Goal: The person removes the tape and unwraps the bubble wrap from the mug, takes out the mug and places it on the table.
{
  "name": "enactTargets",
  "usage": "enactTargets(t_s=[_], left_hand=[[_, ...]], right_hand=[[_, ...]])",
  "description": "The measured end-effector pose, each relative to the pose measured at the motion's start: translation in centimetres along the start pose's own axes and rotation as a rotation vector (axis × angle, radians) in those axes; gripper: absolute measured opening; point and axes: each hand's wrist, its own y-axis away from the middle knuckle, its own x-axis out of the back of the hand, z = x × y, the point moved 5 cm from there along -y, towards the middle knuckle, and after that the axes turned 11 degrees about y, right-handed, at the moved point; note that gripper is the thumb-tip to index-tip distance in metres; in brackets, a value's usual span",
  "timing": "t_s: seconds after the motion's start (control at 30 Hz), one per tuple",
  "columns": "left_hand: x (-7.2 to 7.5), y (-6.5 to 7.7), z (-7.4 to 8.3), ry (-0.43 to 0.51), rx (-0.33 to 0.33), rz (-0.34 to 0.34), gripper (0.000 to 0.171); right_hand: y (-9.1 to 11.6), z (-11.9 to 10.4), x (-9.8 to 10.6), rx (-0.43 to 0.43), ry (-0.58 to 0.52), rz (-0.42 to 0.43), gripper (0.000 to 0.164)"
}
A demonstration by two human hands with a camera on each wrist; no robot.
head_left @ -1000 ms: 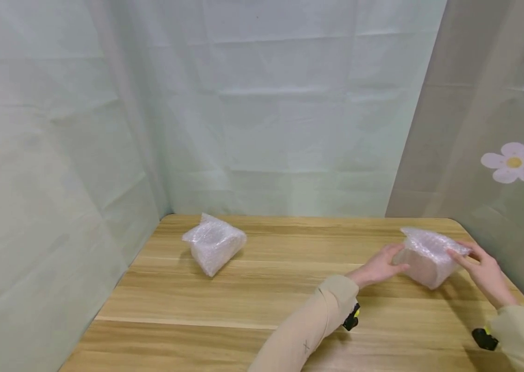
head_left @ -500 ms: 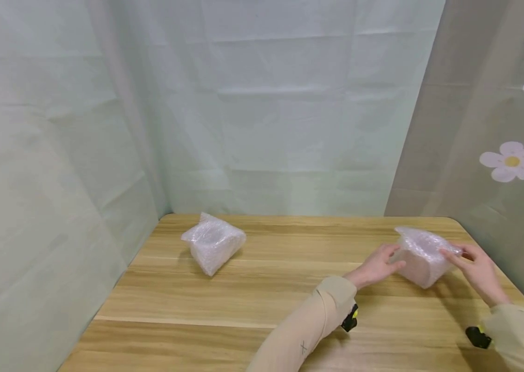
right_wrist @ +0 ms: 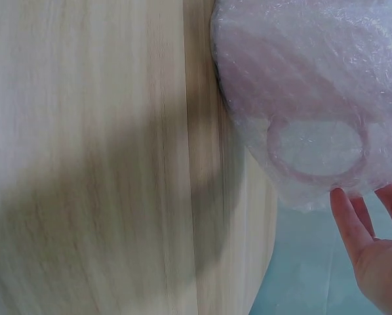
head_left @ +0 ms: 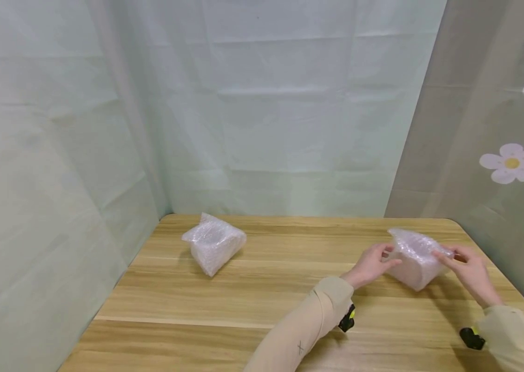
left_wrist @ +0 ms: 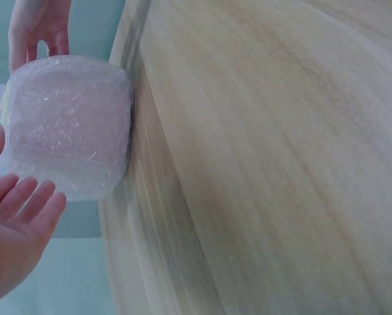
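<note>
A pinkish mug wrapped in bubble wrap stands at the right of the table. Through the plastic its loop handle shows in the right wrist view. My left hand is at its left side, fingers extended and thumb apart, the fingertips right at the wrap; the left wrist view has this hand with its palm towards the mug. On the opposite side my right hand pinches the wrap's right corner between thumb and fingers. In the right wrist view its fingertips meet the wrap just below the handle.
Another bubble-wrapped bundle sits at the table's back left, with a pointed flap sticking up. The wooden table ends at pale curtains behind and on the left. A grey-brown curtain with white flowers hangs on the right.
Both hands and the wrapped mug between them have shifted a little to the left, step by step over the last second. The bundle at the back left has stayed put.
</note>
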Motion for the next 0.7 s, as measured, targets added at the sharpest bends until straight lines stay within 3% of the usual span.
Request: enactTargets(t_s=[0.17, 0.43, 0.7], left_hand=[[0.5, 0.1, 0.0, 0.014, 0.013, 0.048, 0.039], [1.6, 0.2, -0.4, 0.048, -0.015, 0.122, 0.028], [2.7, 0.3, -0.5, 0.002, -0.038, 0.194, 0.026]], right_hand=[[0.2, -1.1, -0.3, -0.012, 0.013, -0.023, 0.038], [-0.7, 1.5, -2.2, 0.019, 0.035, -0.014, 0.032], [0.7, -4.3, -1.7, 0.058, -0.019, -0.034, 0.036]])
